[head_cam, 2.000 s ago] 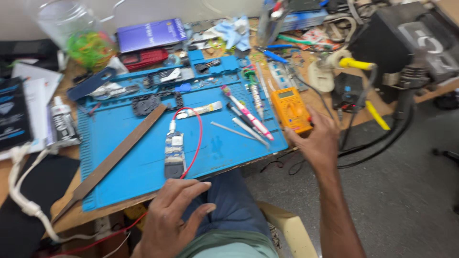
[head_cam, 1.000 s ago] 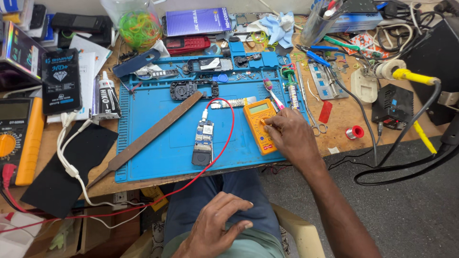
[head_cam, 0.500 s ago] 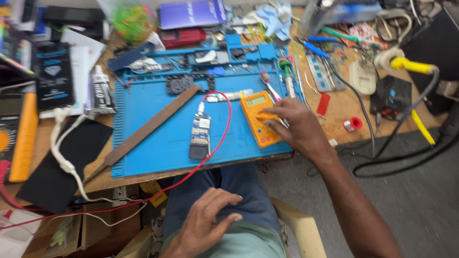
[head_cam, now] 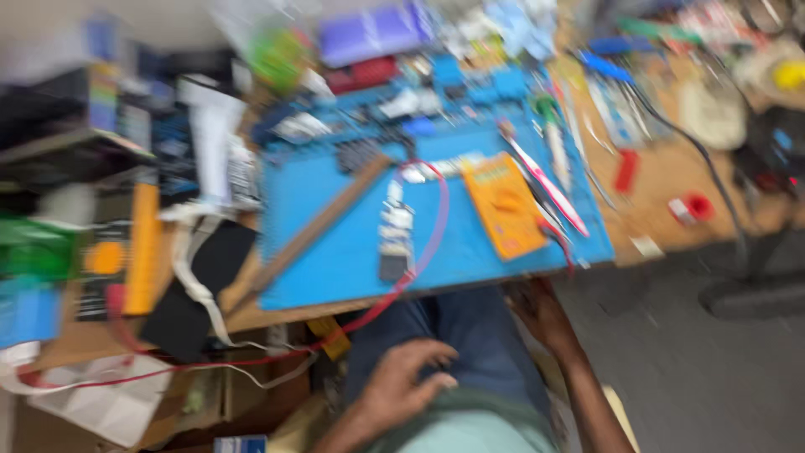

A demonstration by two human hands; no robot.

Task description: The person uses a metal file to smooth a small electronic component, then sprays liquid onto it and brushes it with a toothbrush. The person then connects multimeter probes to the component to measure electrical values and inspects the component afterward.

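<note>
— Where are the hands right now?

— Both are off the bench. The left hand (head_cam: pixel 407 382) rests on the person's lap, on the dark trouser leg, fingers spread and loosely curled, holding nothing. The right hand (head_cam: pixel 541 312) hangs just below the front edge of the workbench (head_cam: pixel 662 180); the view is blurred, so I cannot tell whether its fingers are spread or closed, but I see nothing in it.

— And the orange meter?

— The orange multimeter (head_cam: pixel 503 205) lies flat on the blue work mat (head_cam: pixel 327 210), towards its right side, tilted a little, just above the right hand and apart from it. A pink-and-white pen-like tool (head_cam: pixel 545 184) lies just beside it on the right.

— What else is on the mat?

— A small circuit board (head_cam: pixel 394 231) sits near the middle, with a red wire (head_cam: pixel 432 235) looping round it and dropping off the front edge. A long brown ruler (head_cam: pixel 314 231) lies slantwise to the left of the board.

— Beyond the mat?

— A black pad (head_cam: pixel 197 289) to the left, a small red part (head_cam: pixel 696 205) on the bare wood to the right, and a purple box (head_cam: pixel 373 33) at the back.
</note>
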